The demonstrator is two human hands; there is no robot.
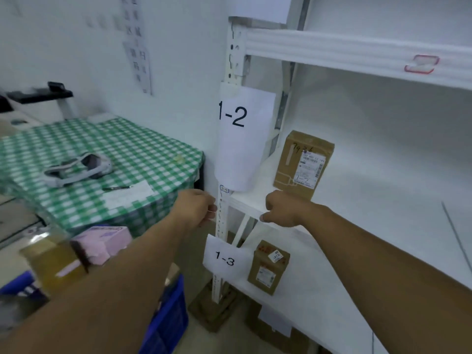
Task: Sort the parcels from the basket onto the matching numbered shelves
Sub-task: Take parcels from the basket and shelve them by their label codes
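A brown cardboard parcel (pixel 302 164) marked "1-2" by hand stands upright on the white shelf (pixel 245 203) beside the paper sign "1-2" (pixel 241 139). One shelf lower, a smaller brown parcel (pixel 268 268) stands next to the sign "1-3" (pixel 224 259). My left hand (pixel 196 206) hovers by the shelf post with loosely curled fingers and holds nothing. My right hand (pixel 281 209) is at the front edge of the 1-2 shelf, just below the parcel, fingers curled, empty. A blue basket (pixel 168 320) at the lower left holds a pink parcel (pixel 102 242) and a yellowish one (pixel 53 264).
A table with a green checked cloth (pixel 143 152) stands left of the rack, carrying a grey headset, a pen and a paper sheet. The white shelf above (pixel 357 52) bears a red-edged label. Cardboard lies on the floor under the rack.
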